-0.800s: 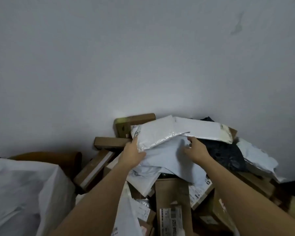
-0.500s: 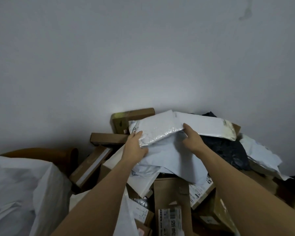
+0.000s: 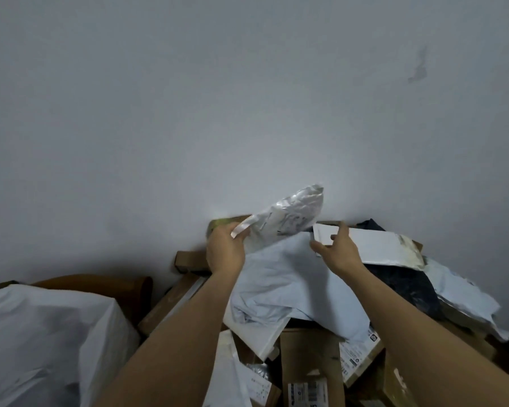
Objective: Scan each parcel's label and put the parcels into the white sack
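left hand [image 3: 225, 250] grips silver parcel [image 3: 288, 218] | right hand [image 3: 340, 249] open, empty | white sack [image 3: 47, 339] left

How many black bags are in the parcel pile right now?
1: a black bag lies on the right of the pile, under the white flat mailer, beside the right hand. Others may be buried.

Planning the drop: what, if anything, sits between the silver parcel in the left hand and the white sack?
Nothing visible. The left hand holds the silver parcel above the pile; the white sack lies lower left, open air between.
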